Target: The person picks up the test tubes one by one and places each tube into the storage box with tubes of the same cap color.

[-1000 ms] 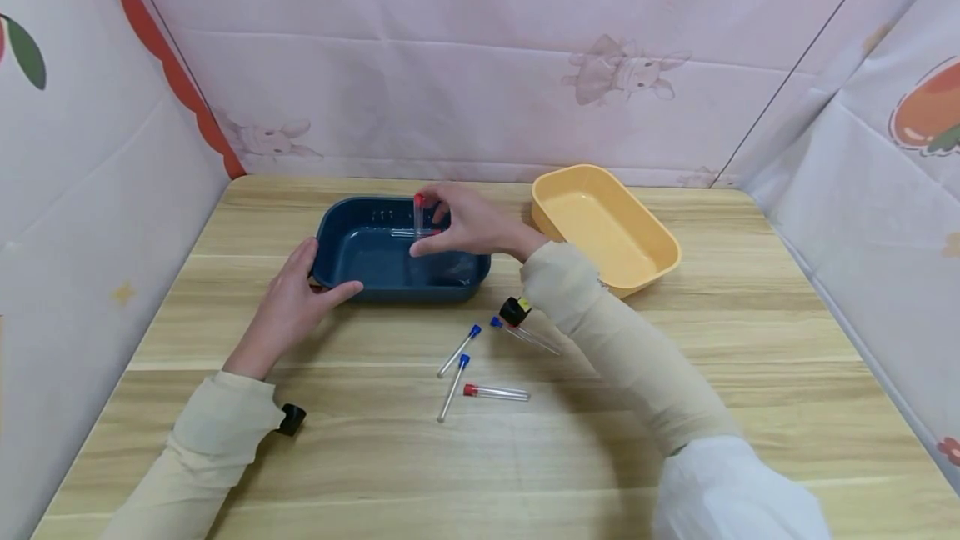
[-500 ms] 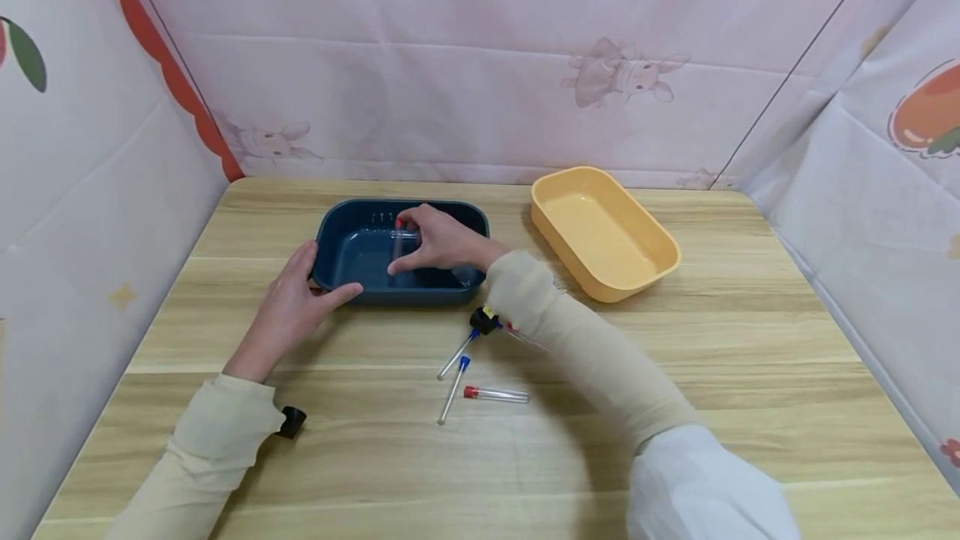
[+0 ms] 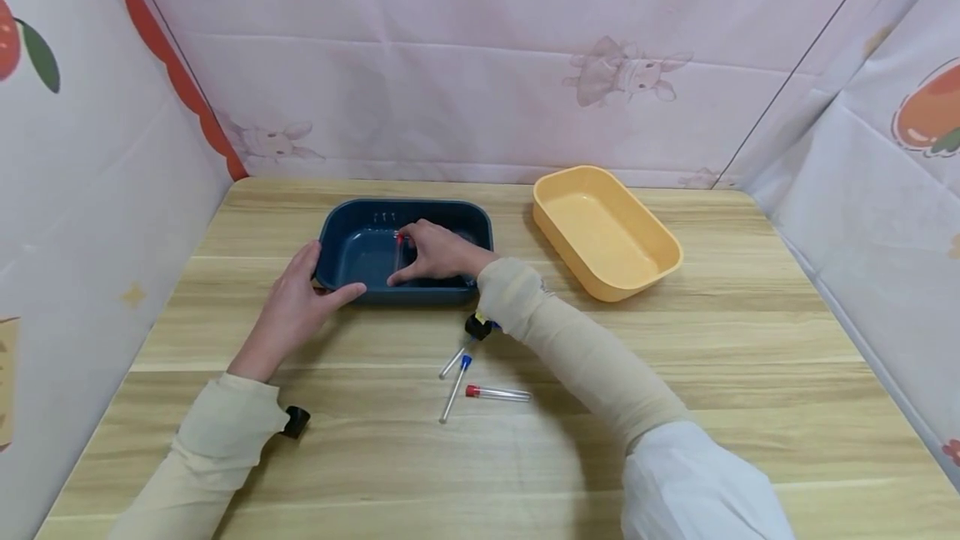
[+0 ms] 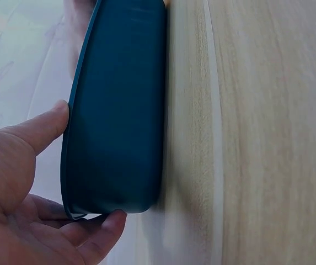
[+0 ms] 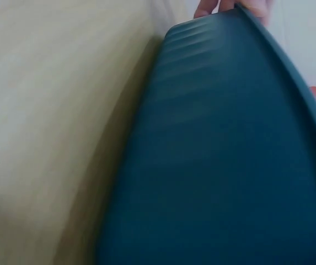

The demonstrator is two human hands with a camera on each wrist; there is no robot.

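Note:
A dark blue plastic basin (image 3: pixel 352 257) stands at the back left of the table. My left hand (image 3: pixel 292 307) holds its left end, thumb on the near rim and fingers at the corner, as the left wrist view shows too on the basin's wall (image 4: pixel 116 110). Inside the basin, my right hand (image 3: pixel 441 252) pinches a clear test tube (image 3: pixel 399 250) with a red cap, upright between thumb and fingers. The right wrist view shows only the basin's outer side (image 5: pixel 218 138), so the tube is hidden there. Any other contents lie behind the hand.
In front of the basin lie a red-capped tube (image 3: pixel 498 394) and a blue-capped tube (image 3: pixel 454 390). Another tube (image 3: pixel 452 362) is partly covered by the right wrist's black camera (image 3: pixel 477 326). A yellow basin (image 3: pixel 607 232) stands at the back right of the wooden table (image 3: pixel 750 340).
My right hand has moved left and down into the blue basin with the red-capped test tube. My left hand has stayed on the basin's left end.

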